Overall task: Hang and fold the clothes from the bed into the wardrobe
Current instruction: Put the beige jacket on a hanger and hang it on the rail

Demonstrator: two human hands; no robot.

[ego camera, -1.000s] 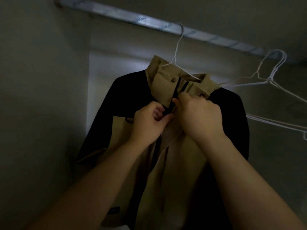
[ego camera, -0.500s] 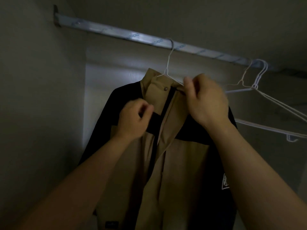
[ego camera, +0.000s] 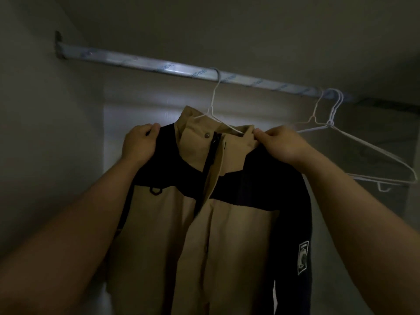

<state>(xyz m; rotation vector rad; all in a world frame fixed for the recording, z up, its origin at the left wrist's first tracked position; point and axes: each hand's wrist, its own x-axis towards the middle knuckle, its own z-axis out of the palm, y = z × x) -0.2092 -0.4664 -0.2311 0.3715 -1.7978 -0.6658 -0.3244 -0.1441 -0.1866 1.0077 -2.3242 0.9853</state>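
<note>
A tan-and-black jacket [ego camera: 204, 223] hangs on a white wire hanger [ego camera: 212, 103] hooked over the metal rail [ego camera: 136, 63] at twelve o'clock. The left hand [ego camera: 138, 144] grips the jacket's black shoulder at ten o'clock. The right hand [ego camera: 281, 144] pinches the tan collar edge at two o'clock. Spare wire hangers [ego camera: 329, 123] hang at three o'clock.

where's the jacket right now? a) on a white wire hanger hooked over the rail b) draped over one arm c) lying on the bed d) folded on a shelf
A: the tan and black jacket hangs from a white wire hanger hooked over the metal rail, while the left hand grips its shoulder and the right hand pinches the collar edge.
</note>
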